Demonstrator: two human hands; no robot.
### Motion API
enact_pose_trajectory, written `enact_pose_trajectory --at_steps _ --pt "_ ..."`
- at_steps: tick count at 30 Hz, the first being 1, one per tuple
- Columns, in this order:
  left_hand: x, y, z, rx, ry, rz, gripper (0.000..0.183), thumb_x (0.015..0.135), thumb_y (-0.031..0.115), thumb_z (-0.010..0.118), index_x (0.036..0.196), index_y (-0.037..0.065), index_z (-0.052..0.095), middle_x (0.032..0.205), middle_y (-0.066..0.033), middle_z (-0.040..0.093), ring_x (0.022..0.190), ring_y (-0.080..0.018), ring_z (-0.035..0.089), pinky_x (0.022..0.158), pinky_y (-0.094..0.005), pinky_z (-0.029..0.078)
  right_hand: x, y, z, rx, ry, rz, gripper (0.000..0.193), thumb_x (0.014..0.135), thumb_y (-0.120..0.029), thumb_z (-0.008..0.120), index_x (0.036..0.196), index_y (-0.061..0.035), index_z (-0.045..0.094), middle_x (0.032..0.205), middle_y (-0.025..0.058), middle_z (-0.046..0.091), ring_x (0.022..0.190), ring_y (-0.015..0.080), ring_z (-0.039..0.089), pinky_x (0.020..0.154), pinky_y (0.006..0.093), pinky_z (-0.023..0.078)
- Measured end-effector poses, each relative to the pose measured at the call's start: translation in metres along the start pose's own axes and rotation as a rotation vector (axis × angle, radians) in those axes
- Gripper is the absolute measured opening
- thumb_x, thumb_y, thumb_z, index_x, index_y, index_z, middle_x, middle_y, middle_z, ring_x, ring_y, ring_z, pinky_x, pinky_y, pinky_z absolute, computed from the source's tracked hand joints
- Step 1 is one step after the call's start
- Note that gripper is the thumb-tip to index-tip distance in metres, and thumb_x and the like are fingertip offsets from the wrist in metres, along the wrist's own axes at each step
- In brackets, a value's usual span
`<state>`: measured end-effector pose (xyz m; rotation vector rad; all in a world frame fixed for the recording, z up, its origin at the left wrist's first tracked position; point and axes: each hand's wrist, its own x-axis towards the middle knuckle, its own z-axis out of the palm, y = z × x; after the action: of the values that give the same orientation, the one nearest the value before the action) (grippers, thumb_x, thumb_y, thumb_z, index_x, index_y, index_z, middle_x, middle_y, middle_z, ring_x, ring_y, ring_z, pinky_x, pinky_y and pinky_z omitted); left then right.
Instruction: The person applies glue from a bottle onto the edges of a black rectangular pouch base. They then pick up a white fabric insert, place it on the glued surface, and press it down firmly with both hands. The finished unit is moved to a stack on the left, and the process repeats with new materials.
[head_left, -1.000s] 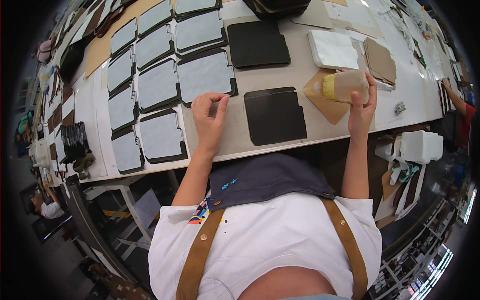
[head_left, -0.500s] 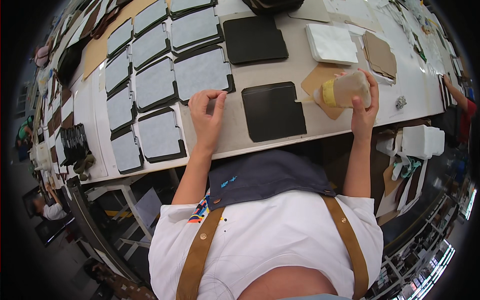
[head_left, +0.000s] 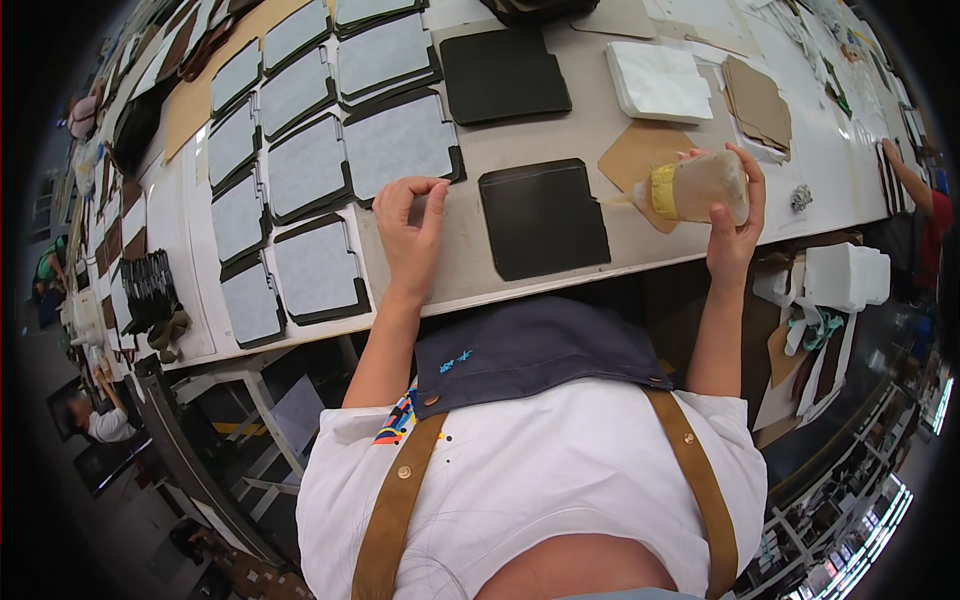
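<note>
In my right hand (head_left: 735, 215) is a translucent squeeze bottle (head_left: 708, 188) with yellow tape round its shoulder, tipped on its side. Its nozzle points left, toward the notched right edge of a flat black panel (head_left: 545, 222) that lies before me near the table's front edge. My left hand (head_left: 408, 225) hovers over the table left of this panel, fingers curled and thumb close to the index finger; I see nothing between them. Beyond lies a second black panel (head_left: 505, 75). Left of my left hand, several black panels topped with light grey sheets (head_left: 400, 142) lie in overlapping rows.
A stack of white pieces (head_left: 658, 82) and a stack of brown pieces (head_left: 757, 105) sit at the right. Under the bottle lies a tan sheet (head_left: 640, 165). A crumpled silvery lump (head_left: 801, 197) rests farther right. Another person's arm (head_left: 908, 180) reaches in at the far right.
The bottle and my right hand have shifted slightly right and toward me. My left hand keeps its curled pose, and the panels lie as before.
</note>
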<state>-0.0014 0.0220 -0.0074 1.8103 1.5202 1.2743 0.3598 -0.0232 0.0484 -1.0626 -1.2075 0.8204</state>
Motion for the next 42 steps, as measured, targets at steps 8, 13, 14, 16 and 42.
enact_pose_trajectory --at_steps 8,13,14,16,42 --pt "-0.002 -0.005 0.0 0.01 -0.018 -0.009 0.01 0.094 0.016 0.071 0.092 0.006 0.072 0.093 -0.003 0.07 0.094 -0.0186 0.06 0.094 -0.0331 0.04 -0.005 -0.003 -0.002 0.002 -0.01 0.001 0.075 0.087 -0.033 0.08 0.144 -0.0007 0.044 0.123 0.0202 0.065 0.118 0.0319 0.064 0.106 0.0448 0.048" --pt "-0.002 -0.005 0.0 0.03 -0.02 -0.011 0.011 0.095 0.015 0.07 0.093 0.004 0.072 0.094 -0.0037 0.071 0.095 -0.0177 0.059 0.093 -0.031 0.041 -0.011 -0.005 -0.008 -0.043 -0.047 0.021 0.081 0.087 -0.042 0.077 0.145 0.0014 0.041 0.126 0.0231 0.062 0.118 0.0371 0.064 0.106 0.0507 0.048" --pt "-0.002 -0.005 0.0 0.032 -0.02 -0.012 0.011 0.096 0.015 0.07 0.094 0.004 0.072 0.094 -0.0036 0.071 0.095 -0.0175 0.059 0.093 -0.0309 0.041 -0.012 -0.006 -0.008 -0.042 -0.045 0.023 0.081 0.087 -0.042 0.077 0.145 0.0014 0.041 0.125 0.0231 0.062 0.118 0.0372 0.064 0.106 0.0508 0.048" --pt "-0.002 -0.005 0.0 0.013 -0.018 -0.022 0.011 0.095 0.016 0.071 0.093 0.006 0.071 0.094 -0.0033 0.07 0.095 -0.0186 0.059 0.094 -0.0326 0.04 -0.014 -0.008 -0.006 -0.039 -0.043 0.027 0.081 0.087 -0.043 0.077 0.145 0.0014 0.041 0.124 0.023 0.063 0.118 0.0374 0.064 0.106 0.051 0.048" --pt "-0.004 -0.008 0.002 -0.021 -0.017 -0.048 0.01 0.094 0.018 0.072 0.092 0.009 0.07 0.093 -0.0026 0.068 0.096 -0.021 0.057 0.096 -0.0357 0.038 -0.048 -0.004 -0.019 -0.029 0.06 0.116 0.089 0.085 -0.054 0.077 0.145 0.0017 0.04 0.123 0.0229 0.062 0.116 0.0384 0.064 0.104 0.0503 0.05"
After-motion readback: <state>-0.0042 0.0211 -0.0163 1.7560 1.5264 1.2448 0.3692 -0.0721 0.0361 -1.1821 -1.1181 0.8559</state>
